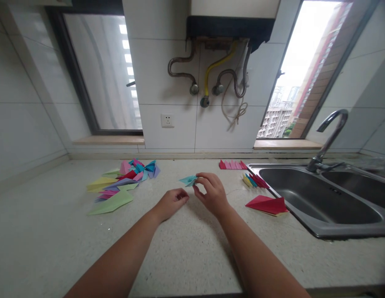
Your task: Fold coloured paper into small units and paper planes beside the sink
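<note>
Between the thumb and fingers of my right hand [212, 192] is a small light-blue paper plane [188, 180], held just above the counter with its point toward the left. My left hand [172, 203] rests on the counter just below and left of it, fingers curled together, with nothing visible in them and apart from the paper. To the left lies a loose pile of folded paper planes [113, 203] in green, yellow, purple, pink, red and blue. On the right, a larger red paper plane [266, 204] lies over a yellowish one beside the sink.
A row of small pink and red folded papers [232, 164] stands near the back. Yellow, blue and dark red ones [254, 180] line up close to the steel sink [304, 225]. The faucet [331, 132] arches over it. Behind the counter [186, 256] are a tiled wall and socket [167, 120].
</note>
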`<move>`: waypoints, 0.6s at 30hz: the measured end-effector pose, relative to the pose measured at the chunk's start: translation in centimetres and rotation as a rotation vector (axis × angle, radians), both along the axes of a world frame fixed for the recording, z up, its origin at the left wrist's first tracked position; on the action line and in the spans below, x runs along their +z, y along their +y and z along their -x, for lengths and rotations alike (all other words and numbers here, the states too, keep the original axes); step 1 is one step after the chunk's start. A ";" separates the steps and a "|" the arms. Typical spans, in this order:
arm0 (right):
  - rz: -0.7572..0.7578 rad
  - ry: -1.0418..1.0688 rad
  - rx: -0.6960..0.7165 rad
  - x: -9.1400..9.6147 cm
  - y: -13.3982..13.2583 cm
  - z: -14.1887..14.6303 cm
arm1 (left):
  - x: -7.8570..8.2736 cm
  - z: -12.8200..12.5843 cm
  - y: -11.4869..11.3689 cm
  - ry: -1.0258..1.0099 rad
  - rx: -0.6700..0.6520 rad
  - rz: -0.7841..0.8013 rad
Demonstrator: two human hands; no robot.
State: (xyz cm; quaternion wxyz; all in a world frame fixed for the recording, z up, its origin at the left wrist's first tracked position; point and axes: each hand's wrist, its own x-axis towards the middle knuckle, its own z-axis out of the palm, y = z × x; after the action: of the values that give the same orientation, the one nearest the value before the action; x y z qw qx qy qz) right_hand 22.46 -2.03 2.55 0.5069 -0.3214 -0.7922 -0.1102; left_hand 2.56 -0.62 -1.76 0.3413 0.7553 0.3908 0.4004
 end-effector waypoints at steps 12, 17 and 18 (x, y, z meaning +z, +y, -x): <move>0.278 0.363 0.019 -0.6 1.5 -1.1 | -1.2 1.1 2.3 -0.227 -0.035 0.355; 0.467 0.509 -0.024 -2.1 3.6 -2.8 | -1.5 1.2 2.7 -0.256 -0.035 0.372; 0.503 0.528 -0.037 -2.5 4.1 -3.1 | -1.4 1.2 2.7 -0.258 -0.038 0.376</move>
State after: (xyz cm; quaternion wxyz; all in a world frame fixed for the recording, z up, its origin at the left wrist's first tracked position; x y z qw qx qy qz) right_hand 25.59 2.02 0.03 0.5972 -0.4674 -0.6304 0.1658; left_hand 1.32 2.10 -3.18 0.5307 0.6281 0.3973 0.4074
